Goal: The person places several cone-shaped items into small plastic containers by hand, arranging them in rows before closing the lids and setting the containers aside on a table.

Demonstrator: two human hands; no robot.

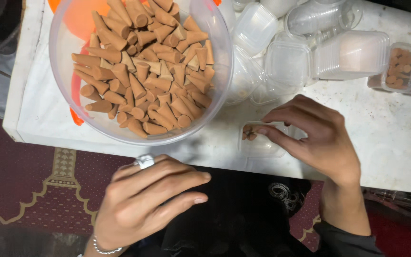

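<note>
So nearest to the cam, my left hand w/ a silver ring and a thin bracelet hangs over the lap, below the table edge. Fingers loosely curled, pointing right, nothing in it.

Next up, my right hand is on the white table. Fingers bent, tips pinched down at the open top of a small clear plastic box lying by the near edge. A few brown incense cones sit in the box's left end, right under the fingertips. Can't tell if I'm actually gripping a cone or just touching.

Further back on the left, big clear bowl piled w/ the same cones, partly hanging over an orange thing underneath.

Behind the hand, a bunch of empty clear boxes and lids, jumbled together. Far right, filled boxes w/ cones packed upright, touching side by side.

Below the table: dark red patterned carpet.
</note>
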